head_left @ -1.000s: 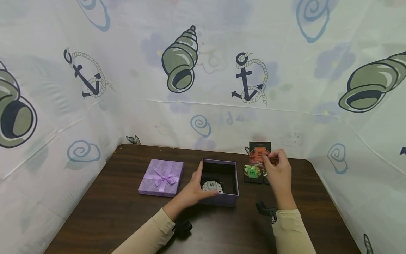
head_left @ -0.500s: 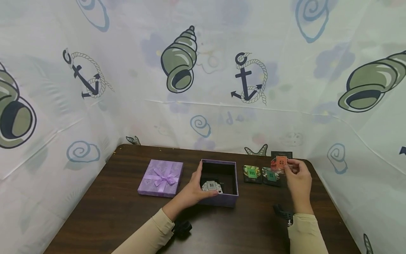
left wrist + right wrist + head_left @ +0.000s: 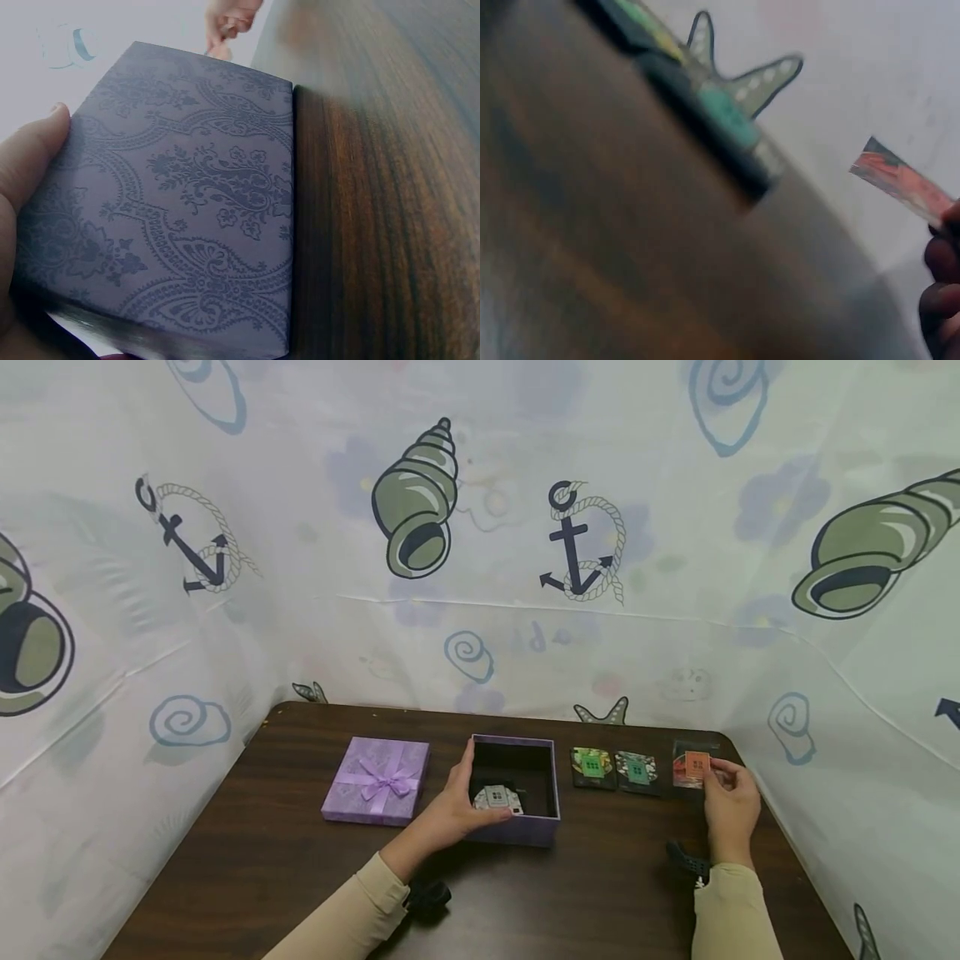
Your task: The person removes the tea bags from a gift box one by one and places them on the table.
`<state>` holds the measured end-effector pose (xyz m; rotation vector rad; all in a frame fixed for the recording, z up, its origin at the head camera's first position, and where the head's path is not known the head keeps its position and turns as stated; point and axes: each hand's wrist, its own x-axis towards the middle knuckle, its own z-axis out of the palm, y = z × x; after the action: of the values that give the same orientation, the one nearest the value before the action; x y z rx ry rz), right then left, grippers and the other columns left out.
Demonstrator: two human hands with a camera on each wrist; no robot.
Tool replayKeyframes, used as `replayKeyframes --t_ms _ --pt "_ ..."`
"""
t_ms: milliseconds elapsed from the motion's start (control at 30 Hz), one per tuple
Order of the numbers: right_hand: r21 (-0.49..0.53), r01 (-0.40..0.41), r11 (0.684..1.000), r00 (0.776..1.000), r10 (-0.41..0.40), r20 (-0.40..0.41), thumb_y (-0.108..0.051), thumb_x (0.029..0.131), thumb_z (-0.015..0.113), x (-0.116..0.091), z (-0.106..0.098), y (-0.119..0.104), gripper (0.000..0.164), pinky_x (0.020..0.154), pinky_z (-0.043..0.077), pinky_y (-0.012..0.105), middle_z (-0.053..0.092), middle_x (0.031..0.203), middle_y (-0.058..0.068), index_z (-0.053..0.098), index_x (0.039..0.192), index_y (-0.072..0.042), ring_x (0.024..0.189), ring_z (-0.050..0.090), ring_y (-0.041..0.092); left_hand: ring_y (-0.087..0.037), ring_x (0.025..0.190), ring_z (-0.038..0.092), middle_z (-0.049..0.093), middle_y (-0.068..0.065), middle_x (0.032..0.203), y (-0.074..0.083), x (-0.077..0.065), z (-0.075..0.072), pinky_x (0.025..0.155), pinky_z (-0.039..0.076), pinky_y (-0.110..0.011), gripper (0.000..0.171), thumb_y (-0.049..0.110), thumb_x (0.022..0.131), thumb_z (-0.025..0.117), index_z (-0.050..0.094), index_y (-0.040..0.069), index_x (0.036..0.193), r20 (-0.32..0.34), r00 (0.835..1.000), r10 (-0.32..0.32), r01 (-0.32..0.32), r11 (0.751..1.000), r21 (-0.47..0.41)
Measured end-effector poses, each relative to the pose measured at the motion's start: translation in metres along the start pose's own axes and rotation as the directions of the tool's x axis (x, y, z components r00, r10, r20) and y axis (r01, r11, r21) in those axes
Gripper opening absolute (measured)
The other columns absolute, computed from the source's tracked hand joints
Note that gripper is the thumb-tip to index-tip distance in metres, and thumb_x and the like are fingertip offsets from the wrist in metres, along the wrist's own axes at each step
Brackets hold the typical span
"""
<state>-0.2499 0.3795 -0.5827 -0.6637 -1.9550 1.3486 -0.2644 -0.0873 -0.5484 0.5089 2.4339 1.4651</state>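
My left hand (image 3: 452, 806) grips the open purple box (image 3: 517, 832) at its left side, thumb over the near rim. Inside the box lies a white-and-grey patterned packet (image 3: 498, 797), partly hidden by that thumb. My right hand (image 3: 732, 806) pinches the right edge of a flat dark packet with an orange-red label (image 3: 690, 766). In the right wrist view this packet (image 3: 902, 181) looks raised off the table. To its left, a packet with a bright green label (image 3: 592, 767) and one with a teal label (image 3: 637, 773) lie side by side on the table.
A purple lid with a ribbon bow (image 3: 377, 781) lies left of the box on the dark wooden table (image 3: 570, 893). A white cloth printed with shells and anchors (image 3: 517, 652) hangs behind the table and along both sides.
My right hand has carried the orange-red packet rightward and lower, from above the other packets to the right of them. The teal-labelled packet is now uncovered. My left hand stays on the box.
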Motion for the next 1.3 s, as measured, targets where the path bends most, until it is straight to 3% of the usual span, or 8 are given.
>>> replayKeyframes --t_ms 267,500,700,833,933,1033,1167,1300 --pt "0.138 -0.124 0.983 0.992 0.119 0.047 -0.009 0.106 0.067 0.002 0.0 0.023 0.025 0.059 0.047 0.015 0.061 0.088 -0.014 0.07 0.129 0.001 0.072 0.055 0.003 -0.054 0.163 0.025 0.008 -0.021 0.183 -0.002 0.001 -0.001 0.123 0.033 -0.076 0.138 0.065 0.083 0.089 -0.012 0.039 0.175 -0.002 1.0 0.008 -0.008 1.0 0.005" --pt "-0.143 -0.074 0.987 0.993 0.087 0.085 -0.02 0.107 0.066 0.001 0.0 0.023 0.03 0.062 0.048 0.015 0.064 0.093 -0.016 0.073 0.132 -0.005 0.074 0.057 -0.003 -0.054 0.159 0.033 0.01 -0.02 0.183 -0.002 0.0 -0.002 0.122 0.035 -0.075 0.137 0.065 0.083 0.089 -0.011 0.042 0.174 -0.012 1.0 -0.001 0.001 1.0 0.015" --pt "-0.214 -0.007 0.977 0.997 0.025 0.079 -0.02 0.106 0.071 0.004 -0.003 0.023 0.029 0.072 0.042 0.01 0.073 0.105 -0.002 0.077 0.129 -0.005 0.084 0.053 -0.008 -0.054 0.161 0.03 0.01 -0.021 0.182 -0.002 0.0 -0.002 0.123 0.034 -0.075 0.138 0.064 0.083 0.089 -0.012 0.04 0.175 -0.01 1.0 0.008 -0.008 1.0 0.013" --pt "-0.285 0.014 0.958 0.994 0.017 0.105 -0.021 0.106 0.071 0.004 -0.007 0.025 0.033 0.079 0.043 0.018 0.074 0.123 0.018 0.075 0.133 -0.002 0.098 0.061 0.009 -0.053 0.162 0.029 0.01 -0.02 0.182 -0.002 0.0 -0.001 0.123 0.033 -0.075 0.138 0.063 0.084 0.089 -0.012 0.039 0.175 -0.001 1.0 0.01 -0.01 1.0 0.013" --pt "-0.295 0.051 0.954 0.989 -0.007 0.148 -0.02 0.105 0.073 0.003 -0.007 0.025 0.042 0.093 0.049 0.039 0.066 0.135 0.03 0.069 0.139 0.004 0.117 0.062 0.036 -0.053 0.161 0.031 0.01 -0.019 0.183 -0.002 0.001 0.0 0.123 0.034 -0.075 0.138 0.063 0.084 0.089 -0.013 0.04 0.175 0.001 1.0 0.008 -0.008 1.0 0.011" --pt "-0.284 0.11 0.952 0.984 -0.063 0.168 -0.015 0.101 0.079 0.003 -0.007 0.024 0.047 0.112 0.038 0.062 0.061 0.136 0.037 0.066 0.139 0.01 0.131 0.051 0.053 -0.054 0.16 0.031 0.011 -0.02 0.182 -0.002 0.001 0.0 0.122 0.035 -0.075 0.139 0.064 0.083 0.089 -0.012 0.039 0.175 0.002 1.0 0.012 -0.012 1.0 0.01" --pt "-0.298 0.179 0.938 0.975 -0.129 0.178 -0.01 0.097 0.083 0.005 -0.005 0.025 0.046 0.121 0.019 0.072 0.063 0.128 0.042 0.068 0.133 0.013 0.135 0.044 0.056 -0.054 0.161 0.03 0.01 -0.019 0.183 -0.001 0.001 0.0 0.123 0.034 -0.075 0.139 0.065 0.083 0.089 -0.012 0.039 0.175 0.001 1.0 0.002 -0.002 1.0 0.009" --pt "-0.337 0.199 0.92 0.968 -0.132 0.214 -0.009 0.096 0.082 0.007 -0.004 0.026 0.045 0.122 0.021 0.071 0.062 0.131 0.042 0.068 0.132 0.014 0.136 0.043 0.057 -0.054 0.159 0.033 0.012 -0.02 0.182 -0.001 0.001 0.0 0.122 0.034 -0.075 0.138 0.063 0.084 0.089 -0.011 0.038 0.175 -0.005 1.0 0.001 -0.001 1.0 0.01"
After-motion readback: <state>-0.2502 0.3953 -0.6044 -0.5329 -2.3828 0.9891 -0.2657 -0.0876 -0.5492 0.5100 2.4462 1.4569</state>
